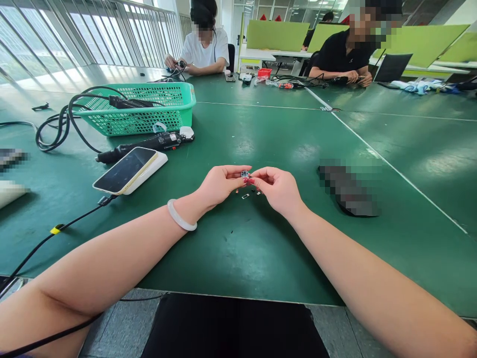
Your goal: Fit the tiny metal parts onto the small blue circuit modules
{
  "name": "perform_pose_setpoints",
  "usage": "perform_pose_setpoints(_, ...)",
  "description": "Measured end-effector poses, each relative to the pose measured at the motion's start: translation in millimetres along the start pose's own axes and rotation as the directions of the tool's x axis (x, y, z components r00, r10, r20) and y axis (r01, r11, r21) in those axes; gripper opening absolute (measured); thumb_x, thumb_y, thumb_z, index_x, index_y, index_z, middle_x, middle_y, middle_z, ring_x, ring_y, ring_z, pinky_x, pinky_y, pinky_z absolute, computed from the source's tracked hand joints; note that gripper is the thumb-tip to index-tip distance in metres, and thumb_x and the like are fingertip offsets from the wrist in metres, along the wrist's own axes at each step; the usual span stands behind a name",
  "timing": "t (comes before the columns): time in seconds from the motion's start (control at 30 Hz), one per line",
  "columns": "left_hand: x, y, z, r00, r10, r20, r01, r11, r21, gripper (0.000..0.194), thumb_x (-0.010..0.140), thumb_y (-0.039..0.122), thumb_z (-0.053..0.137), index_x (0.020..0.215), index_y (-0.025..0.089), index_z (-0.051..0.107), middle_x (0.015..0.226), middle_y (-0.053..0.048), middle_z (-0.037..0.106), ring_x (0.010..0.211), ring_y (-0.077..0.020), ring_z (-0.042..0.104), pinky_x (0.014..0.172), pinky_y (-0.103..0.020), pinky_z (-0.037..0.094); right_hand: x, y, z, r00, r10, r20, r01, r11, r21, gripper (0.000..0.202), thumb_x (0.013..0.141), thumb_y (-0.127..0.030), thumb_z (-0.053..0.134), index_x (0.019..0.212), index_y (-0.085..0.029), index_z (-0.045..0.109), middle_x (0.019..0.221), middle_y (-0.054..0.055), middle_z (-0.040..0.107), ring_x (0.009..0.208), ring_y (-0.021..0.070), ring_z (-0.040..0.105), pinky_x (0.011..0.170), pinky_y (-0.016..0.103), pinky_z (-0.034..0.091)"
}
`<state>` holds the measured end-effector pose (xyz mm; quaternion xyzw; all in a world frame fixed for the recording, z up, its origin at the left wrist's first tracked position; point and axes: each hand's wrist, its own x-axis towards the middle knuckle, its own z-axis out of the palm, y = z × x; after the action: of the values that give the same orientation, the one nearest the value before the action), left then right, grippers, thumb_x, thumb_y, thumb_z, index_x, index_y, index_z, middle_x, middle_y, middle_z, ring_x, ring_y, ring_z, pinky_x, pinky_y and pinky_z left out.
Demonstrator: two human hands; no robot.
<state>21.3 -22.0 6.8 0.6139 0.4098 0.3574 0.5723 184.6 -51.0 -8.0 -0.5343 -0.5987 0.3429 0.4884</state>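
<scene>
With the fingers [238, 168] of my left hand [216, 187] and right hand [278, 189] pinched closely on the small metallic part [245, 174], above the surface [231, 253] inward from its near edge's middle, I'd press lightly and work low, so anything dropped should land beside the loose pieces [245, 196].

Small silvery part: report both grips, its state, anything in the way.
Left grip pinching small silvery part. Right grip close against it, hold unclear. Part's details too small. Tiny loose bits on table nearby, seemingly not blocking.
</scene>
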Motion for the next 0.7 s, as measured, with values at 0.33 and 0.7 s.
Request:
perform_pose_setpoints(0.33, -0.5, -2.3, 1.6, 0.998, 0.047, 0.036, -0.047, 0.999, -0.012, 0.050, 0.072, 0.010, 0.066, 0.121, 0.011, 0.060, 0.108, -0.010, 0.071, 0.097, -0.0181, 0.066, 0.096, -0.037, 0.049, 1.0, 0.0, -1.5, 1.000, -0.024, 0.008, 0.025, 0.996, -0.086, 0.019, 0.078, -0.038, 0.060, 0.075, -0.020, 0.063, 0.062, -0.002, 0.059, 0.053, 0.0109, 0.050, 0.054, 0.027, 0.041)
perform_pose_setpoints(0.7, -3.0, -1.7, 1.8, 0.997, 0.080, 0.004, -0.080, 0.992, 0.093, 0.044, 0.072, 0.011, 0.064, 0.116, 0.016, 0.064, 0.100, -0.007, 0.072, 0.087, -0.0161, 0.067, 0.089, -0.034, 0.052, -0.3, -0.6, -0.7, 0.998, -0.057, -0.028, 0.051, 0.985, -0.167, 0.016, 0.078, -0.035, 0.060, 0.072, -0.021, 0.064, 0.061, -0.002, 0.060, 0.056, 0.0124, 0.051, 0.058, 0.028, 0.041)
